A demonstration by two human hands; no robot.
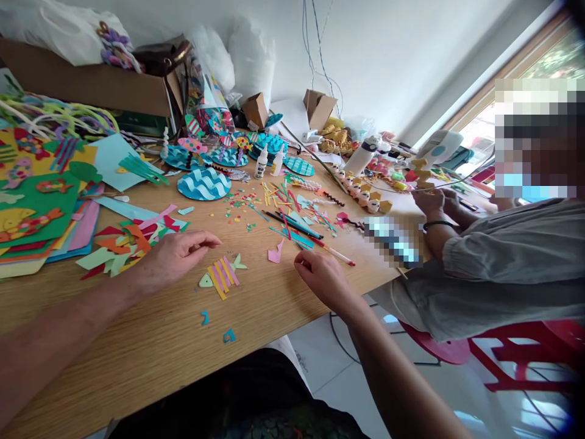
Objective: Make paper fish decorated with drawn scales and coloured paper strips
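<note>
Left hand [176, 256] lies open beside the paper fish [221, 274] on the desk [150, 341]; right hand [320, 277], right of it, curls loosely, holding nothing.

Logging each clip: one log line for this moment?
left hand: empty, beside paper fish | right hand: empty, near pink scrap | co-worker: opposite

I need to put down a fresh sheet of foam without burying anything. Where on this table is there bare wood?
Bare wood lies along the near edge of the table, below the striped paper fish and around two small blue scraps. Another patch sits between the wavy blue disc and the left hand. The far half and the left side's foam sheets are crowded.
</note>
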